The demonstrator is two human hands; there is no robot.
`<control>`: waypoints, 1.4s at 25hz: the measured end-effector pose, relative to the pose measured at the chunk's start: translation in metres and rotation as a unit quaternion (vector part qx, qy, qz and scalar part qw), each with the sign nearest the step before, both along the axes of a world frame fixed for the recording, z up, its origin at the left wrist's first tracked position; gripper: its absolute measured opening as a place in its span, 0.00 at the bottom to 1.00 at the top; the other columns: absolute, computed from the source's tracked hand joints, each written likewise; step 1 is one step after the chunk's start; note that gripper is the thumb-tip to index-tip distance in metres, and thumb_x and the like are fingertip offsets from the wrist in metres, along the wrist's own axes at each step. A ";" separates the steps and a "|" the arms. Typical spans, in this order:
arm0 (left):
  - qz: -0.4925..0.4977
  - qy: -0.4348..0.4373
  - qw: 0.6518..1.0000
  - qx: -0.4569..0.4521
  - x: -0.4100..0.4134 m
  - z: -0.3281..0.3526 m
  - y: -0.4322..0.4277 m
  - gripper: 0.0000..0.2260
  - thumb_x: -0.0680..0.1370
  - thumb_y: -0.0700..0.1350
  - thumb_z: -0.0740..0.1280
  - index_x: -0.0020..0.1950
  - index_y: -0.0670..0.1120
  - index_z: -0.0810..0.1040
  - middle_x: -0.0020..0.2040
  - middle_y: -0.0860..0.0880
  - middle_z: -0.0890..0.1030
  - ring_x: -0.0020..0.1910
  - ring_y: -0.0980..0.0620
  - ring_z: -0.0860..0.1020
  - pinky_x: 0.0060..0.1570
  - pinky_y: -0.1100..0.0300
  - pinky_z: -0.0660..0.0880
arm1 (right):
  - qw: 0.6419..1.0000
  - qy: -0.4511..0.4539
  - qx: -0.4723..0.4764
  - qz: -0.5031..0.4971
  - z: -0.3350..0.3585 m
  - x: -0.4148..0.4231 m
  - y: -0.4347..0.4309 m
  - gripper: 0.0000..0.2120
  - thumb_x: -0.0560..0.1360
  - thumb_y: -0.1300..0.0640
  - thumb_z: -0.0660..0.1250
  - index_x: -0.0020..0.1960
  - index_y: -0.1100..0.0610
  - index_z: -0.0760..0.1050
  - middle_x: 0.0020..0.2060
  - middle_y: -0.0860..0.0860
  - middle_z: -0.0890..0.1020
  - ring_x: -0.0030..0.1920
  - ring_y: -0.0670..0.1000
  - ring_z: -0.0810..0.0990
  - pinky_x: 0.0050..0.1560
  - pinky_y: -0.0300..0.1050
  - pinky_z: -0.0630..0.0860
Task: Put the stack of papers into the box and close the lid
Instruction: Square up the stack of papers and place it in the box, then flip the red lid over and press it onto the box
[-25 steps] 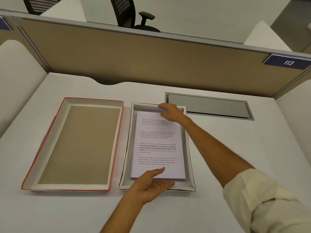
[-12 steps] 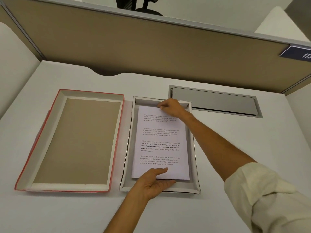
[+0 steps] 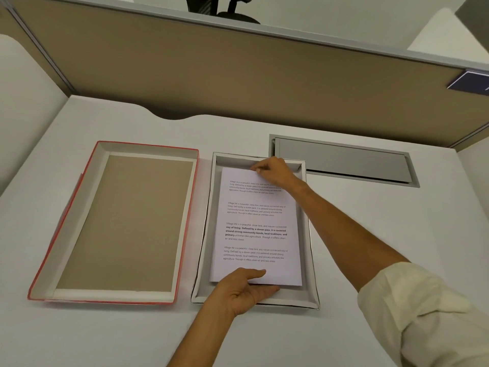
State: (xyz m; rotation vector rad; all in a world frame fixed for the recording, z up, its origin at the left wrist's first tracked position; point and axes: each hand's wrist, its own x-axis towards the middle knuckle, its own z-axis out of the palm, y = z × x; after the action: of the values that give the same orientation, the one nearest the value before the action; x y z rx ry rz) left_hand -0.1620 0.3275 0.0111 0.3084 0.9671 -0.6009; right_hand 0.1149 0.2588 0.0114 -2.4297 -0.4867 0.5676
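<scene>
A stack of white printed papers (image 3: 256, 229) lies lengthwise inside the shallow white box (image 3: 309, 234) at the middle of the desk. My right hand (image 3: 272, 170) pinches the stack's far edge, near the box's far wall. My left hand (image 3: 243, 290) grips the near edge, thumb on top and fingers underneath, just inside the near wall. The red-edged lid (image 3: 116, 223) rests upside down to the left of the box, its brown inside facing up, with nothing in it.
A grey cable hatch (image 3: 344, 161) is set into the white desk (image 3: 397, 221) behind and right of the box. A tan partition (image 3: 238, 75) closes off the far edge. A white side panel (image 3: 23, 96) stands at the left.
Both hands have lowered the paper stack deeper into the box, so its far end now lies flatter. The camera has tilted further down and moved closer.
</scene>
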 end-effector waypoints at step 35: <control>-0.157 -0.052 0.542 0.824 -0.025 -0.003 0.350 0.29 0.71 0.41 0.76 0.70 0.43 0.71 0.68 0.37 0.75 0.64 0.35 0.75 0.63 0.38 0.72 | 0.942 0.170 0.227 -0.181 0.012 -0.211 0.138 0.34 0.68 0.58 0.77 0.69 0.57 0.65 0.64 0.52 0.75 0.63 0.50 0.74 0.56 0.35 0.72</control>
State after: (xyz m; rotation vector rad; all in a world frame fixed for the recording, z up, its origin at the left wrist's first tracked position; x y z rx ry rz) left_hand -0.1875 0.6774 0.0078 2.2451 1.0963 0.2634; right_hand -0.0957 0.3971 0.0231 -1.8654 -0.0130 0.6163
